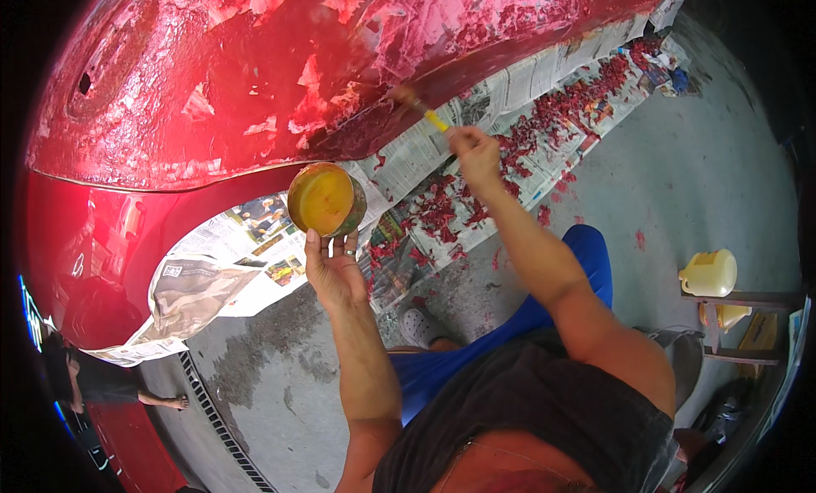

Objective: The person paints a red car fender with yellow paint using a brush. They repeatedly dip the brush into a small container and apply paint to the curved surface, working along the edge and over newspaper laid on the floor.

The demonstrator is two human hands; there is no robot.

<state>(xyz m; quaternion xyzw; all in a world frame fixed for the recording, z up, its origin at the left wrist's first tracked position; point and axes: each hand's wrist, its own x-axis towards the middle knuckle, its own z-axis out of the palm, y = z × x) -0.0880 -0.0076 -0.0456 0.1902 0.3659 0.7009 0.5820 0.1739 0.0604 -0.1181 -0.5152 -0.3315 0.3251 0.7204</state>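
Observation:
My left hand (334, 268) holds up a round tin (361, 206) from below, its mouth turned toward me. Yellowish liquid (327, 200) shows inside. In my right hand (476, 157) is a paintbrush with a yellow handle (436, 120), gripped near the handle's end. The bristles (404, 95) are at the lower edge of a red car panel (229, 93); whether they touch it I cannot tell. The panel's paint looks wet and wrinkled, with pale pink patches where it has come off.
Newspaper (548, 161) covers the floor along the panel, strewn with red paint flakes (438, 208). More newspaper (212, 263) masks the panel's lower left. A cream plastic container (710, 273) stands on a shelf (748, 301) at right. A floor grate (217, 425) runs at lower left, near another person's foot (180, 402).

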